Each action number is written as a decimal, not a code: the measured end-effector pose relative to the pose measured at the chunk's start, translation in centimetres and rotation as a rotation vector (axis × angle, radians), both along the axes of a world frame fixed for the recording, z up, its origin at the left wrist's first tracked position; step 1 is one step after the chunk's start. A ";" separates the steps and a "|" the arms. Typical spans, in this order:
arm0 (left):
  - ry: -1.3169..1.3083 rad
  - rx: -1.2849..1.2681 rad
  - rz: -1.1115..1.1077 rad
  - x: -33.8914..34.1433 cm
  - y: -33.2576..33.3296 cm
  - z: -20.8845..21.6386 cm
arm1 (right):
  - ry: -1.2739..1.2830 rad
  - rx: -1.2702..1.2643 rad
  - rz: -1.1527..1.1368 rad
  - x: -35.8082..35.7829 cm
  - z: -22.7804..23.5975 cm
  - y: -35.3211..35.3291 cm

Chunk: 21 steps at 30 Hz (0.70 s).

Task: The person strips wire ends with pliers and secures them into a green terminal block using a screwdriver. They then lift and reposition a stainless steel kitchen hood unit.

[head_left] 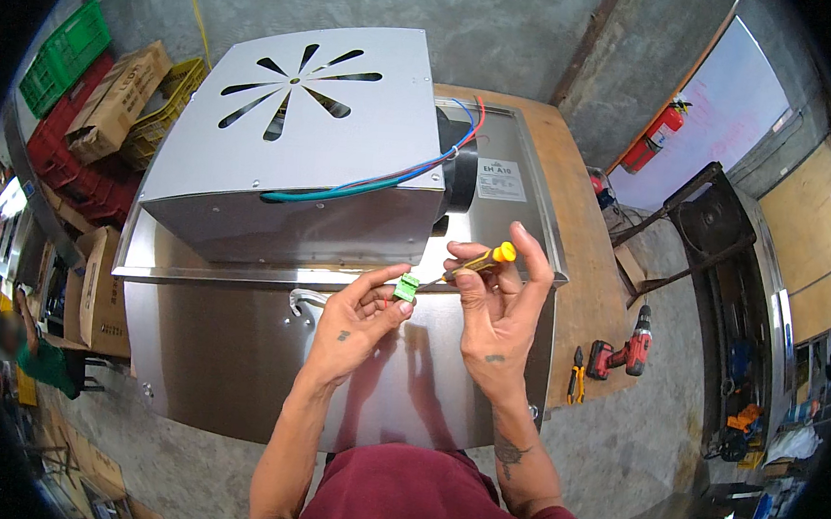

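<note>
Our left fingers (pixel 370 280) pinch a green connector (pixel 406 287); our right fingers (pixel 473 299) clamp a yellow-handled screwdriver (pixel 483 261) beside it.

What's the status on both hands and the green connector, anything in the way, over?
Left hand pinching green connector. Right hand holding screwdriver, shaft pointed at connector; contact unclear. Nothing seen in the way; wires along metal box beyond.
</note>
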<state>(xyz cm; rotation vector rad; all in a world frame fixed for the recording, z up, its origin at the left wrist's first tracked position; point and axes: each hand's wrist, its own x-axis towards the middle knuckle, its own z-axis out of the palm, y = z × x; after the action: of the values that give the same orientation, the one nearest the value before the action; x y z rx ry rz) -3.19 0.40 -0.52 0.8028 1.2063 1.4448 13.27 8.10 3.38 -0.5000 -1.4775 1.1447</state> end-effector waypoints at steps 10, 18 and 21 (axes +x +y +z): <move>0.003 0.017 -0.021 -0.2 -0.1 0.0 | -0.078 0.097 -0.006 -0.7 -1.0 0.1; 0.054 0.026 -0.033 0.0 -0.1 -0.1 | -0.084 0.108 0.007 -0.6 -1.4 0.6; 0.053 0.028 -0.035 0.0 0.0 -0.1 | -0.069 0.135 0.013 -0.5 -1.7 0.9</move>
<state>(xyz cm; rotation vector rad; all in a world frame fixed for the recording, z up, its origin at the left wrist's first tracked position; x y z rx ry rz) -3.16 0.40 -0.58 0.8816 1.2084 1.4223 12.72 9.03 1.64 -0.4411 -1.6079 1.0383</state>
